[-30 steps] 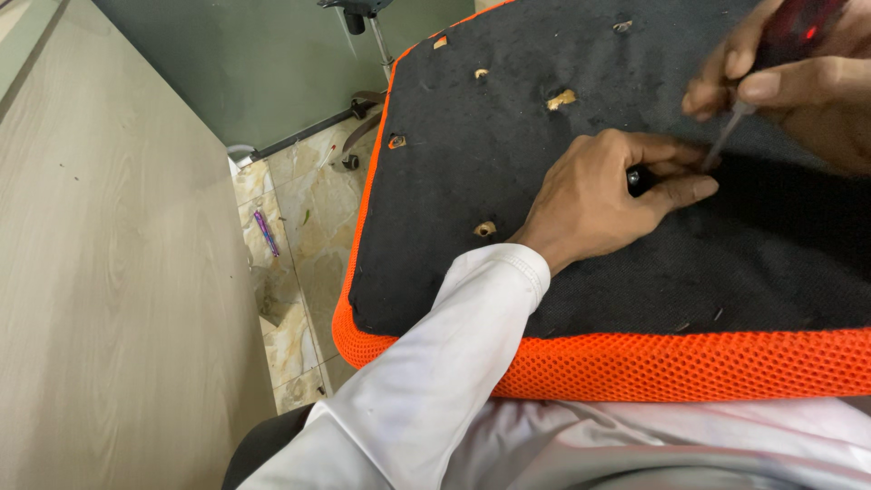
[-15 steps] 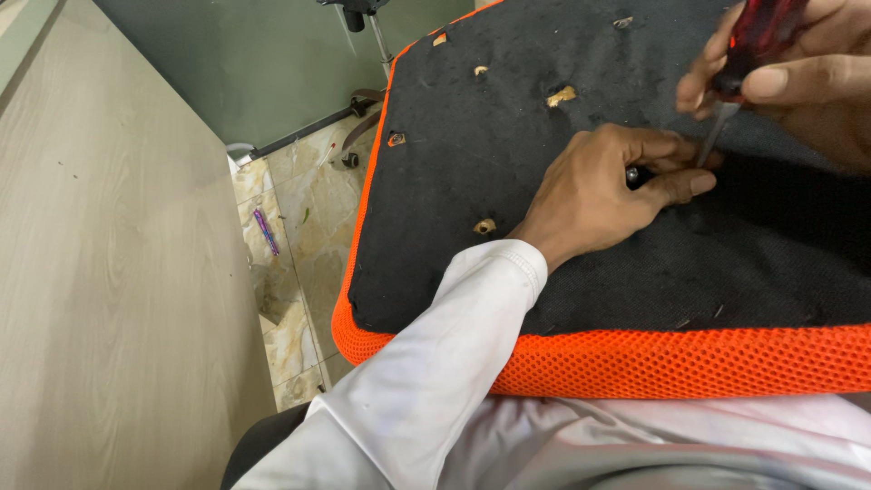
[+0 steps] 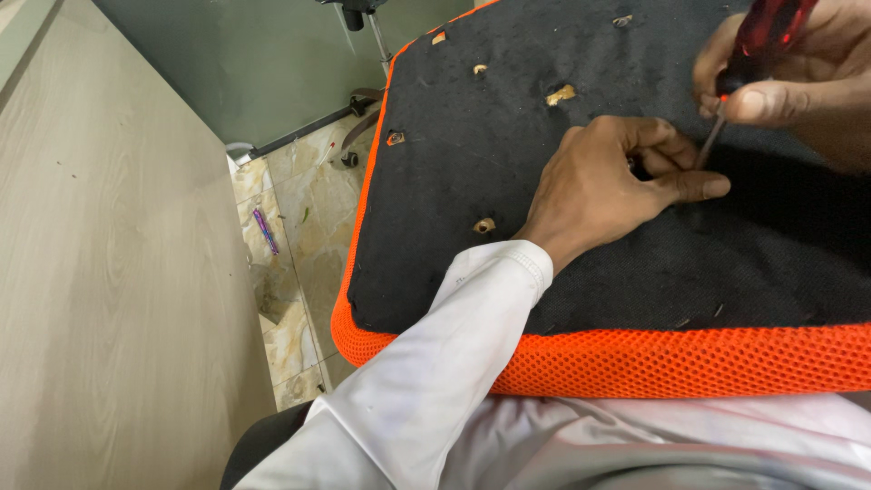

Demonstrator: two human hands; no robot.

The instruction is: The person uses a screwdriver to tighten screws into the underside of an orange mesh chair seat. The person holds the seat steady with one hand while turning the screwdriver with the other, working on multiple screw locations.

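An upturned chair seat (image 3: 435, 272) lies across my lap, with black fabric on its underside and an orange mesh rim (image 3: 689, 363). My left hand (image 3: 608, 186) rests on the black fabric, fingers pinched around a small dark part I cannot make out. At the top right, my right hand (image 3: 798, 77) grips a red-handled screwdriver (image 3: 758, 41). Its metal shaft slants down to the spot by my left fingertips. Several holes with brass-coloured inserts (image 3: 484, 225) dot the fabric.
A pale wood-grain panel (image 3: 118, 299) fills the left side. Between it and the seat shows a strip of beige tiled floor (image 3: 290, 299) with a purple pen (image 3: 266, 231) and scraps. A chair base with a caster (image 3: 349, 156) stands by a grey-green wall.
My right hand has lifted slightly, raising the screwdriver handle toward the top edge while the tip stays by my left fingers. My left hand has stayed put.
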